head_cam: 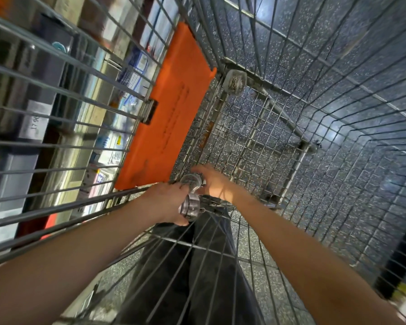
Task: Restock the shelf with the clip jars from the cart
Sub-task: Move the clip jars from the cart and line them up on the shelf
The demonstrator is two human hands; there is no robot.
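I look straight down into a wire shopping cart [255, 137]. Both my arms reach to its near corner. My left hand [166, 202] grips a clear clip jar [190, 208] lying on its side. A second clear jar [192, 180] sits just beyond it, and my right hand [217, 184] lies against this one with fingers stretched around its far side. A third jar [234, 82] of metal clips rests alone in the far corner of the cart floor. The image is blurred around the hands.
The cart's orange child-seat flap [169, 109] hangs on the left wall. Store shelves [45, 102] with boxed goods and a price tag run along the left, outside the wire side. Speckled grey floor [337, 55] shows through the mesh. My dark trousers appear below.
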